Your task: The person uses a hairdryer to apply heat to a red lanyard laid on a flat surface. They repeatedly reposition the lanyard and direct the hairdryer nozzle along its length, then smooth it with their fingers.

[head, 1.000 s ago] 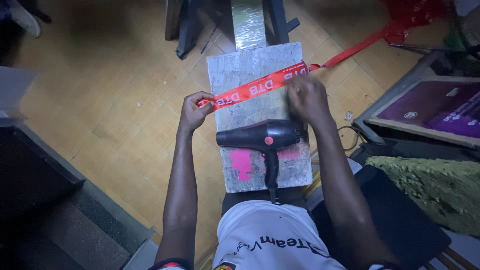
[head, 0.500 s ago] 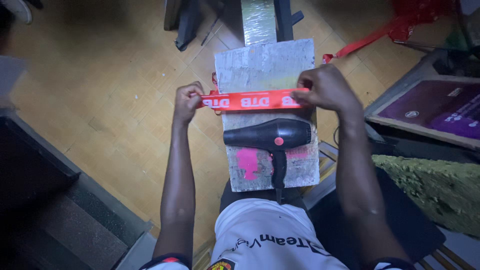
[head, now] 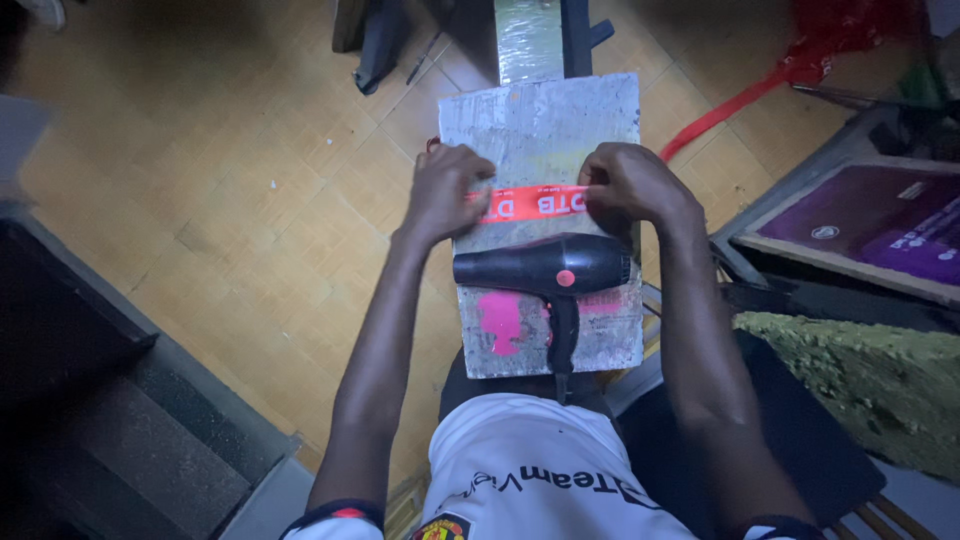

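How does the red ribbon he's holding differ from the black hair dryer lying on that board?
The red ribbon is thin, flat and flexible, stretched across the grey board; the black hair dryer is bulky and rigid. The ribbon is pinched at both ends by the left hand and right hand; the hair dryer lies untouched, its handle pointing toward the person. The ribbon carries white print; the hair dryer has only a red spot. Both rest on the same board.

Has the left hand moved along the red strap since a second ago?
Yes. The left hand slid inward from the grey board's left edge, so less red strap shows between the hands.
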